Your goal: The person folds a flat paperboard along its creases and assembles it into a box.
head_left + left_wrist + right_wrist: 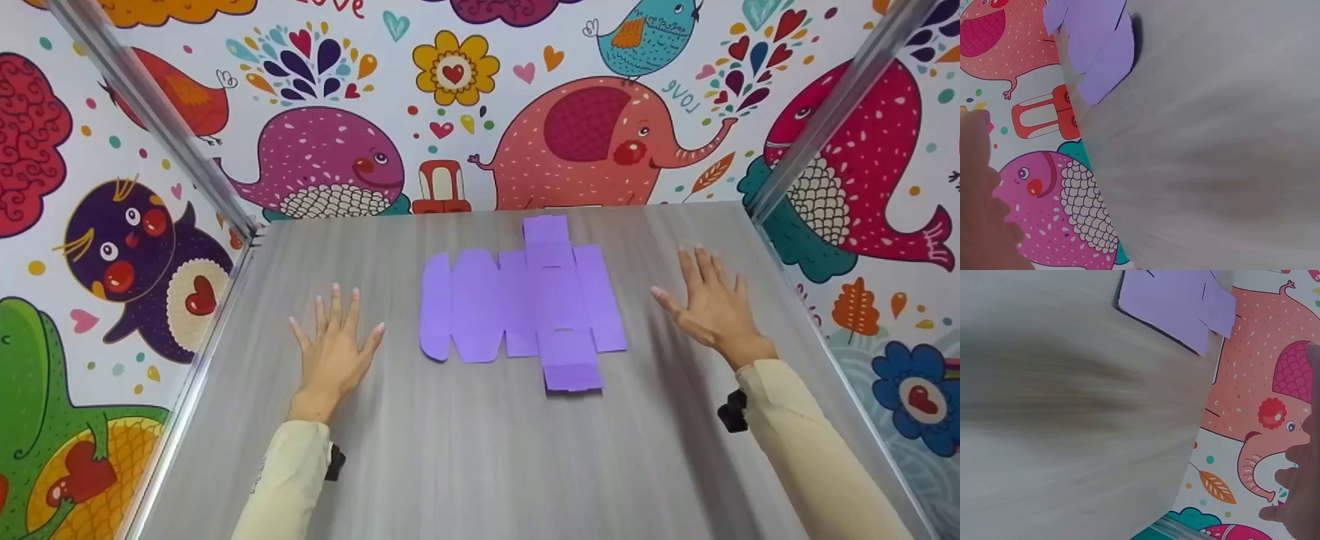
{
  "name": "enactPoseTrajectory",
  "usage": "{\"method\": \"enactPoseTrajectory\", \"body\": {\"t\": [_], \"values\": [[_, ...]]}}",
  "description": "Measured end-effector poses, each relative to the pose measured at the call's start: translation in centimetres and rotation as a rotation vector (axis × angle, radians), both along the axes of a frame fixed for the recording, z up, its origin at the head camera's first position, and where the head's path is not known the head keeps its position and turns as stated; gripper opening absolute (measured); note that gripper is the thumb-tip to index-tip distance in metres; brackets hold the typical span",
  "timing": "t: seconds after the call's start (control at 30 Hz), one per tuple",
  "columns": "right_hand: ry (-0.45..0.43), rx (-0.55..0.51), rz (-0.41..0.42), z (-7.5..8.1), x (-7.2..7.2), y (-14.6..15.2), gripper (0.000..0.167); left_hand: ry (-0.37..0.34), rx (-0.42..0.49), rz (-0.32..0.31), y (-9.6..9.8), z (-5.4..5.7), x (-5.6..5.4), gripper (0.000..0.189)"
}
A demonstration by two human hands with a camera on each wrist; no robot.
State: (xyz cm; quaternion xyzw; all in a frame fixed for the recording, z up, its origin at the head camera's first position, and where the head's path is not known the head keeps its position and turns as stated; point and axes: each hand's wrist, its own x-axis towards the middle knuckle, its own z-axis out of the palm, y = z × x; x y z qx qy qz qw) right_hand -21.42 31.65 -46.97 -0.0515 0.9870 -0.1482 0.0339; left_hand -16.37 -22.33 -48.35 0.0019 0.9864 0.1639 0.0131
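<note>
Unfolded carton blank (517,304) lies on the grey table (465,457), far-centre, between left hand (334,356) and right hand (711,309), both with fingers spread wide, clear of it; cartoon-printed walls (480,15) rise at far, left and right; blank purple, creased, slotted, flaps outspread.

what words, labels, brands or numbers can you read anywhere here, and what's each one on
"love": red lettering on the patterned wall, at the top edge of the head view.
"love": pale green lettering on the same wall, above the elephant's trunk, reading backwards.
Purple cardboard sheet: no readable text.
I can make out no brands or numbers.
</note>
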Motion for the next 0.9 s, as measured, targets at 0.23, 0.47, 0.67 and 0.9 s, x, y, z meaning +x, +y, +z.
{"method": "enactPoseTrajectory", "body": {"t": [0.23, 0.47, 0.67, 0.9], "values": [[-0.025, -0.010, -0.007, -0.9, -0.1, -0.7, 0.100, -0.024, 0.020, -0.003, 1.0, -0.9, -0.1, 0.076], [-0.031, -0.071, -0.006, -1.9, -0.1, -1.4, 0.096, -0.010, 0.045, -0.005, 2.3, -2.0, -0.3, 0.075], [-0.092, -0.125, -0.028, -3.5, 0.0, -1.9, 0.098, -0.032, 0.075, -0.023, 3.1, -3.1, -0.3, 0.074], [-0.060, -0.210, -0.050, -4.9, -0.1, -2.6, 0.093, -0.010, 0.135, -0.008, 4.8, -5.5, -0.6, 0.073]]}}
